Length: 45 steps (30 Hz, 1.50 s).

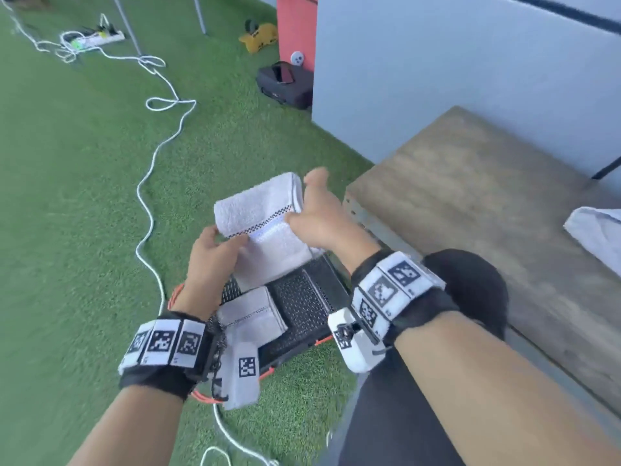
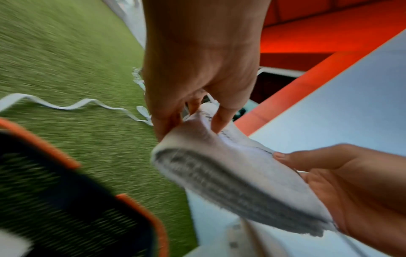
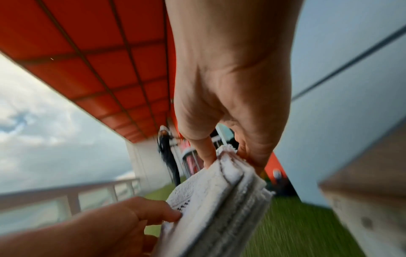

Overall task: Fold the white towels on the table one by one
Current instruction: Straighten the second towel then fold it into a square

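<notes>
I hold a folded white towel (image 1: pixel 260 210) with a dotted black stripe in the air above a black mesh basket (image 1: pixel 302 307) with an orange rim. My left hand (image 1: pixel 228 237) pinches its near left corner, thumb on top. My right hand (image 1: pixel 302 210) grips its right edge. In the left wrist view the left fingers (image 2: pixel 167 125) pinch the towel (image 2: pixel 230 173), and in the right wrist view the right fingers (image 3: pixel 208 156) clamp the layered edge (image 3: pixel 222 196). A second folded towel (image 1: pixel 252 312) lies in the basket. Another white towel (image 1: pixel 598 230) lies on the wooden table (image 1: pixel 487 203).
The basket stands on green turf beside my knee (image 1: pixel 470 284). A white cable (image 1: pixel 148 183) snakes across the turf on the left. A black case (image 1: pixel 285 84) and a red pillar (image 1: pixel 297 25) are further off, next to a grey wall panel (image 1: pixel 437 72).
</notes>
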Each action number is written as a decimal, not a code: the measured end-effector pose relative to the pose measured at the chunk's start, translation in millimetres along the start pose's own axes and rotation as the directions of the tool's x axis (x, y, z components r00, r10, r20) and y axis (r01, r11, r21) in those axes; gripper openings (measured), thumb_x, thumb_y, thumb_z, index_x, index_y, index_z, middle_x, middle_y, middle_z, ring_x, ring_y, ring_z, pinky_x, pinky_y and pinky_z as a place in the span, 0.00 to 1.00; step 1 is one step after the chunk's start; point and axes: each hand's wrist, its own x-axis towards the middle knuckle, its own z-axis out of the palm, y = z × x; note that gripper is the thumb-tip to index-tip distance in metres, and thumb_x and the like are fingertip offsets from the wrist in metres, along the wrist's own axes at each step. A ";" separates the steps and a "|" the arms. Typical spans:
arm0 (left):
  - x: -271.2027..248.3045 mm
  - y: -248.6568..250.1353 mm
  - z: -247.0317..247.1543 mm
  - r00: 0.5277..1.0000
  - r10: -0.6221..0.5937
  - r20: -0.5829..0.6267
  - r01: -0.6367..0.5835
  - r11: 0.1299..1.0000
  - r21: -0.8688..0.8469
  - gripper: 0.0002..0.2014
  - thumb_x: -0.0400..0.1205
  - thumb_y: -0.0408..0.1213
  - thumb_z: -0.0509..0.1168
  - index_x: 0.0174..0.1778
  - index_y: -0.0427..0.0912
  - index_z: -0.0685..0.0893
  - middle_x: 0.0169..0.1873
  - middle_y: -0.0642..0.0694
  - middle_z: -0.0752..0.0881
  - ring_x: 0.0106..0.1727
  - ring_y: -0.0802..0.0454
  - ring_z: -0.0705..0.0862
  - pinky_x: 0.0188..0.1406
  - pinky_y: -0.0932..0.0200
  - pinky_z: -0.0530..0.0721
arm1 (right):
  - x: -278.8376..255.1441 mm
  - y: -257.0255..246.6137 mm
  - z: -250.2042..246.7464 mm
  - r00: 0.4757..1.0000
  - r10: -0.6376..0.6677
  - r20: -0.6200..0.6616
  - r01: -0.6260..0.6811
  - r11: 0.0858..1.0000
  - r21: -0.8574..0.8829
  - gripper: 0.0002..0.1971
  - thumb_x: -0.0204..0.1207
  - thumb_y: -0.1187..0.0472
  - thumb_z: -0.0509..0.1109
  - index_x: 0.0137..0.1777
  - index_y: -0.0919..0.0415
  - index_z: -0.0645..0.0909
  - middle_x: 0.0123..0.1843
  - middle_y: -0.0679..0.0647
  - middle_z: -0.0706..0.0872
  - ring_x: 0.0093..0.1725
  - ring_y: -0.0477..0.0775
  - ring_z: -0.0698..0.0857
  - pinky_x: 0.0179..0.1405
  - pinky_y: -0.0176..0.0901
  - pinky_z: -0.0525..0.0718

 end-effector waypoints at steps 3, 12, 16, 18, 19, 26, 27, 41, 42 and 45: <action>25.7 -61.3 -1.4 0.988 -0.155 -0.019 0.156 0.979 0.129 0.18 0.73 0.45 0.75 0.57 0.42 0.84 0.48 0.42 0.90 0.49 0.39 0.89 0.53 0.38 0.89 | 25.3 28.4 60.2 0.987 0.100 0.122 -0.091 0.993 -0.075 0.37 0.81 0.68 0.65 0.82 0.64 0.44 0.57 0.64 0.83 0.46 0.62 0.84 0.37 0.49 0.78; 53.1 -143.8 68.1 0.914 -0.402 0.048 0.384 0.899 0.211 0.19 0.80 0.35 0.73 0.59 0.50 0.71 0.53 0.42 0.81 0.49 0.46 0.84 0.53 0.40 0.90 | 78.6 113.8 120.8 0.888 0.408 0.214 -0.334 0.890 -0.310 0.40 0.80 0.70 0.63 0.86 0.65 0.44 0.80 0.70 0.68 0.75 0.71 0.74 0.72 0.61 0.76; 67.2 -162.8 95.5 0.891 -0.448 0.072 0.423 0.877 0.228 0.08 0.81 0.35 0.72 0.55 0.45 0.83 0.53 0.38 0.88 0.43 0.44 0.86 0.51 0.38 0.89 | 98.7 131.0 130.8 0.872 0.432 0.232 -0.340 0.873 -0.350 0.41 0.79 0.70 0.63 0.88 0.64 0.45 0.81 0.67 0.68 0.77 0.69 0.72 0.75 0.61 0.74; 74.3 -170.5 102.0 0.882 -0.462 0.087 0.429 0.867 0.254 0.09 0.81 0.32 0.71 0.56 0.42 0.85 0.49 0.38 0.89 0.40 0.44 0.84 0.51 0.37 0.89 | 104.9 139.9 132.9 0.842 0.452 0.295 -0.353 0.875 -0.332 0.42 0.80 0.68 0.65 0.88 0.63 0.45 0.79 0.66 0.72 0.75 0.68 0.76 0.73 0.59 0.77; 77.5 -174.4 103.7 0.877 -0.471 0.095 0.432 0.860 0.272 0.10 0.81 0.30 0.70 0.57 0.43 0.85 0.48 0.38 0.88 0.41 0.44 0.84 0.53 0.36 0.90 | 106.8 143.2 132.2 0.829 0.461 0.317 -0.362 0.874 -0.325 0.39 0.80 0.67 0.64 0.88 0.63 0.48 0.78 0.64 0.74 0.74 0.66 0.77 0.71 0.56 0.78; 103.1 -184.4 107.2 0.844 -0.495 0.207 0.370 0.816 0.444 0.24 0.80 0.27 0.68 0.73 0.44 0.80 0.53 0.40 0.85 0.49 0.43 0.86 0.58 0.40 0.89 | 109.4 149.8 128.1 0.810 0.474 0.346 -0.376 0.872 -0.313 0.25 0.84 0.64 0.64 0.81 0.64 0.66 0.79 0.61 0.74 0.76 0.62 0.76 0.64 0.47 0.75; 106.2 -186.9 108.1 0.837 -0.505 0.210 0.366 0.802 0.472 0.25 0.80 0.28 0.69 0.75 0.42 0.79 0.58 0.38 0.85 0.53 0.42 0.86 0.59 0.41 0.89 | 108.8 149.2 128.4 0.815 0.467 0.341 -0.368 0.874 -0.317 0.25 0.84 0.64 0.63 0.81 0.63 0.66 0.78 0.60 0.75 0.75 0.62 0.76 0.64 0.47 0.75; 110.5 -180.5 100.6 0.877 -0.454 0.155 0.280 0.746 0.604 0.24 0.85 0.32 0.66 0.78 0.36 0.75 0.70 0.35 0.81 0.40 0.52 0.84 0.36 0.59 0.81 | 100.9 129.6 118.1 0.851 0.392 0.349 -0.319 0.914 -0.250 0.23 0.83 0.65 0.61 0.79 0.59 0.69 0.74 0.58 0.78 0.71 0.61 0.79 0.68 0.53 0.77; 111.1 -174.0 98.2 0.886 -0.433 0.167 0.256 0.757 0.601 0.21 0.85 0.33 0.66 0.75 0.37 0.79 0.67 0.36 0.83 0.38 0.53 0.82 0.37 0.58 0.81 | 101.0 122.8 116.0 0.875 0.360 0.323 -0.292 0.926 -0.240 0.21 0.82 0.62 0.62 0.74 0.58 0.72 0.70 0.58 0.81 0.66 0.62 0.82 0.66 0.54 0.79; 105.6 -140.9 95.2 0.890 -0.372 0.262 0.170 0.805 0.569 0.12 0.84 0.35 0.66 0.61 0.35 0.88 0.51 0.37 0.89 0.37 0.50 0.83 0.38 0.58 0.80 | 98.4 98.8 101.0 0.949 0.257 0.180 -0.227 0.959 -0.172 0.12 0.80 0.56 0.62 0.61 0.56 0.75 0.54 0.54 0.83 0.51 0.59 0.84 0.52 0.52 0.81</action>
